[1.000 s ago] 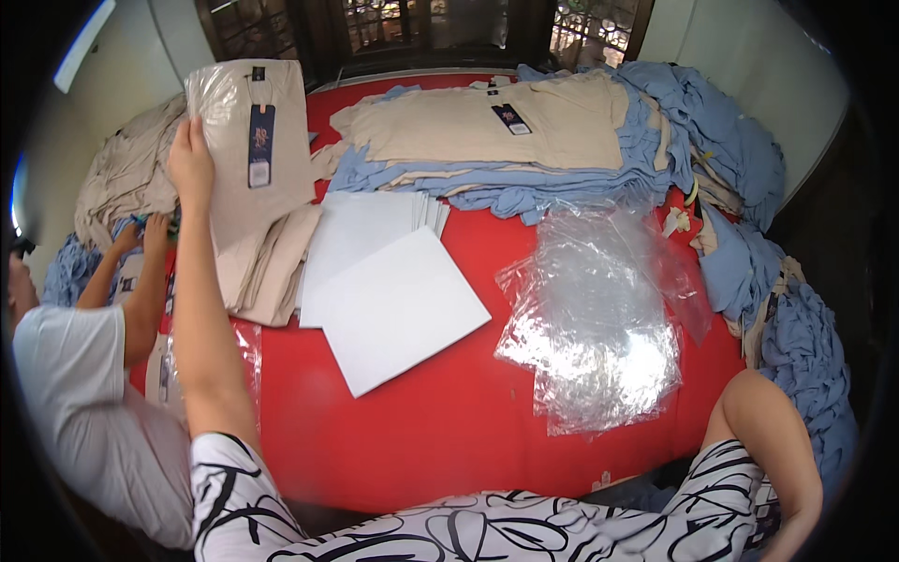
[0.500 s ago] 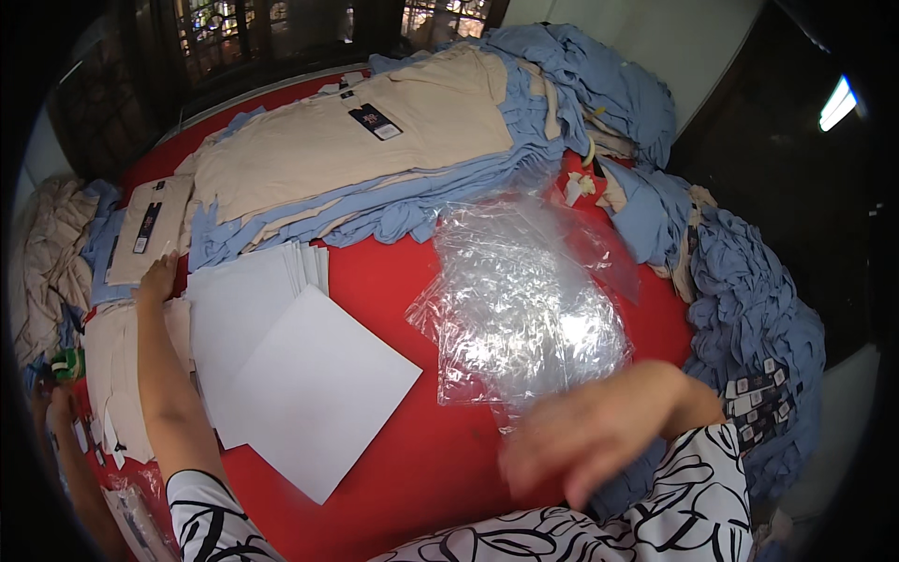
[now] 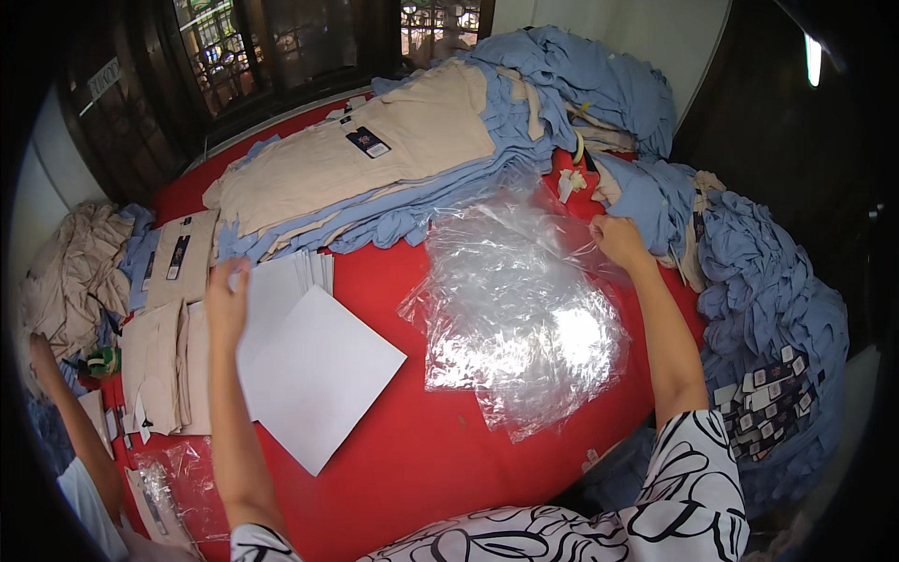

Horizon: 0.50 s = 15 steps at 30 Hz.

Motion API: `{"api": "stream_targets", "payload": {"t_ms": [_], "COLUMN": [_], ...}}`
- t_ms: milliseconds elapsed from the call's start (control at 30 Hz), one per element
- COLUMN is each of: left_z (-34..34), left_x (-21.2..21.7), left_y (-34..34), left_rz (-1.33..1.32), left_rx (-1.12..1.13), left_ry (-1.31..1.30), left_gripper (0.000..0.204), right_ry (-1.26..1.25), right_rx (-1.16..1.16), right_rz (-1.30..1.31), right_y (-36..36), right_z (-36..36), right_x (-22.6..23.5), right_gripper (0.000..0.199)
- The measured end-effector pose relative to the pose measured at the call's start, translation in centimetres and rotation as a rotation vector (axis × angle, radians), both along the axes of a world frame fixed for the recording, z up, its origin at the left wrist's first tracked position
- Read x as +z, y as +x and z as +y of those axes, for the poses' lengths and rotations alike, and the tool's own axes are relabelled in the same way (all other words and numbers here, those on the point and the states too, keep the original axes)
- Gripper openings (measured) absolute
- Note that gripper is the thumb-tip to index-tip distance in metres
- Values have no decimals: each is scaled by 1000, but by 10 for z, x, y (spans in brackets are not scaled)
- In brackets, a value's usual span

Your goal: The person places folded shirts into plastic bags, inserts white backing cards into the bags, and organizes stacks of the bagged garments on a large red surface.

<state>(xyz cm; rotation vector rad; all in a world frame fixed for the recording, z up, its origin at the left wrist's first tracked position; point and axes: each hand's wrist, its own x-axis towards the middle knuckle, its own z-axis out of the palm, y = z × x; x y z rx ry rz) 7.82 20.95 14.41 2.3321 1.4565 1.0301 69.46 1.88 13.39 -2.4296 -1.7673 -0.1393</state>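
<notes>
My right hand [image 3: 617,240] reaches out to the far edge of a heap of clear plastic bags [image 3: 513,309] on the red table [image 3: 440,459] and pinches the top bag's rim. My left hand [image 3: 226,300] hovers with fingers apart over a stack of white card sheets [image 3: 314,375], touching or just above the top of the stack. Left of it lie packed beige garments with dark tags [image 3: 178,262]. Behind the sheets spreads a flat pile of beige and blue shirts [image 3: 375,159].
Heaps of blue cloth [image 3: 777,290] ring the table's right side, with a cluster of small dark tags [image 3: 763,403] on them. Another person's arm [image 3: 70,421] works at the left edge beside folded beige pieces [image 3: 164,365]. A bagged item [image 3: 173,487] lies lower left.
My right hand has moved from near my body out to the far side of the plastic bags. My left hand has come down from the raised packed garment to the white sheets. The view swung right.
</notes>
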Motion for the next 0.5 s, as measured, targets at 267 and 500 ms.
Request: {"api": "stream_targets", "payload": {"t_ms": [267, 500], "left_z": [-210, -178], "left_x": [-78, -93], "left_y": [185, 226], "left_rz": [65, -283], "left_rx": [-153, -37], "left_ry": [-468, -796], "left_gripper": [54, 86], "right_ry": [-58, 287], "right_rx": [436, 71], "right_rz": [55, 300], "right_y": [-160, -72], "right_z": [-68, -63], "right_x": [17, -52], "right_gripper": [26, 67]}}
